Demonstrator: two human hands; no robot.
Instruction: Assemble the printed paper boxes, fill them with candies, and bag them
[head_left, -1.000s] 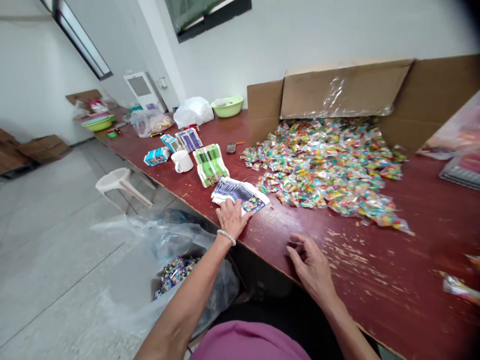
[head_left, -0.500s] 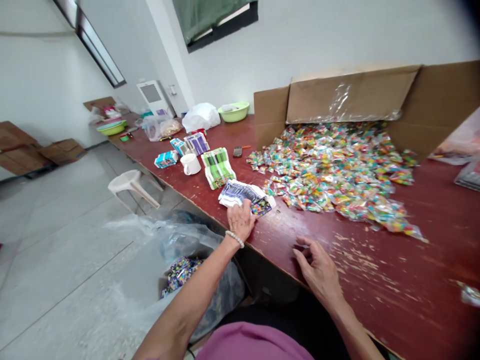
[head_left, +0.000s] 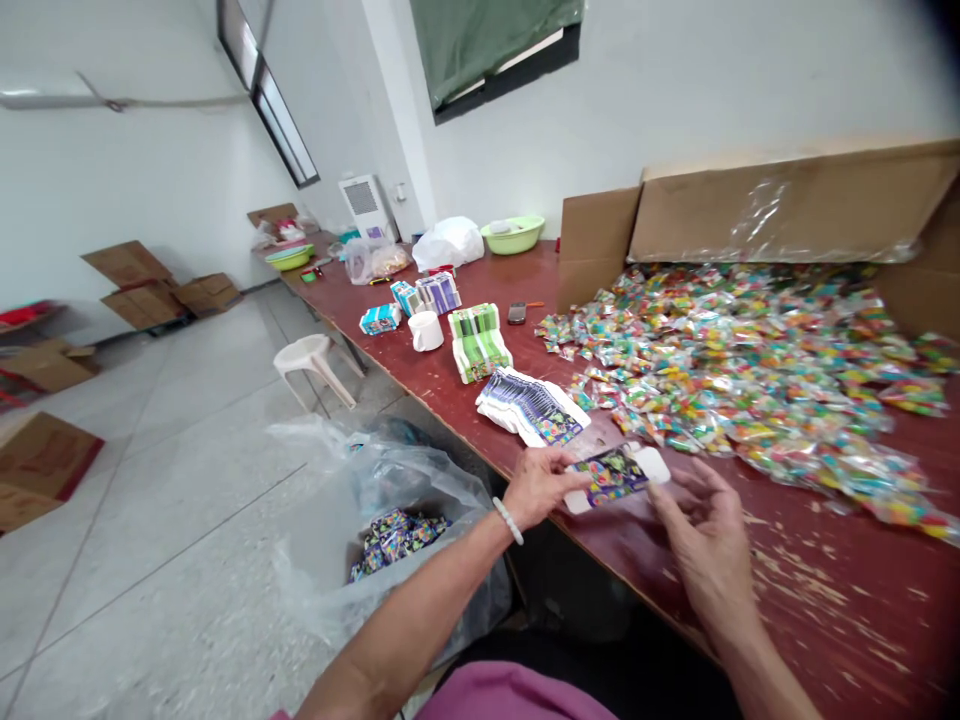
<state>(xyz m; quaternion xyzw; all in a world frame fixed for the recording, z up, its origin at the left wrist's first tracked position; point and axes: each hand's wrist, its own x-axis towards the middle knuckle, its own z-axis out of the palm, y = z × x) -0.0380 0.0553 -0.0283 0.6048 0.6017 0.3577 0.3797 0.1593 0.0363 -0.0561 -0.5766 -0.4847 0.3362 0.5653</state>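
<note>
A flattened small printed box (head_left: 615,474), dark purple with white end flaps, is held above the table edge. Its left end is pinched by my left hand (head_left: 541,486), which wears a white beaded bracelet. At its right flap is my right hand (head_left: 709,530), the thumb tip at the flap and the fingers apart from it. Just behind my left hand lies a fanned stack of the same flat purple boxes (head_left: 529,405). Beyond the right hand spreads a large heap of small clear packets with colourful contents (head_left: 750,360).
A stack of green flat boxes (head_left: 480,343), a white mug (head_left: 426,331) and a phone-like device (head_left: 517,313) stand further back on the red table (head_left: 795,560). An open cardboard carton (head_left: 780,210) backs the heap. Below left, a plastic-lined container holds filled purple packs (head_left: 397,540); a white stool (head_left: 311,362) stands beyond.
My left hand has brought one flat purple box away from the stack, to the right. My right hand has come up to its other end. The view has shifted left.
</note>
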